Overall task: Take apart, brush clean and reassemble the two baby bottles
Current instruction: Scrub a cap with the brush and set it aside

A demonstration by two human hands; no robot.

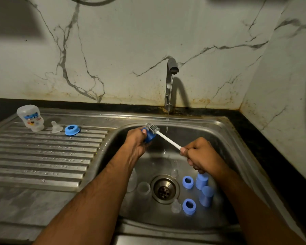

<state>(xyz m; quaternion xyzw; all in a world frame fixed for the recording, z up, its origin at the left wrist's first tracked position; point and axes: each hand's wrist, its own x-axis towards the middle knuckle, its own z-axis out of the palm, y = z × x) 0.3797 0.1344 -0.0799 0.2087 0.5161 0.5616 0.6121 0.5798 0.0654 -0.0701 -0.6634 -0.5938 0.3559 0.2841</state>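
Over the sink basin (219, 131) my left hand (136, 140) grips a blue bottle cap (149, 135). My right hand (201, 154) grips the white handle of a bottle brush (168, 140), whose grey bristle head lies against the cap's rim. On the draining board (42, 156) a clear printed bottle body (31, 117) stands upside down beside a clear teat (56, 127) and a blue collar ring (72, 129). In the basin lie two blue rings (188, 182), (189, 206), two blue caps (201, 181), (207, 196), a clear bottle (140, 187) and a clear teat (176, 206).
The tap (170, 82) at the back runs a thin stream of water into the basin, just right of the brush head. The drain (164, 189) sits in the basin's middle. A black counter edge (272, 147) borders the sink on the right, under a marble-patterned wall.
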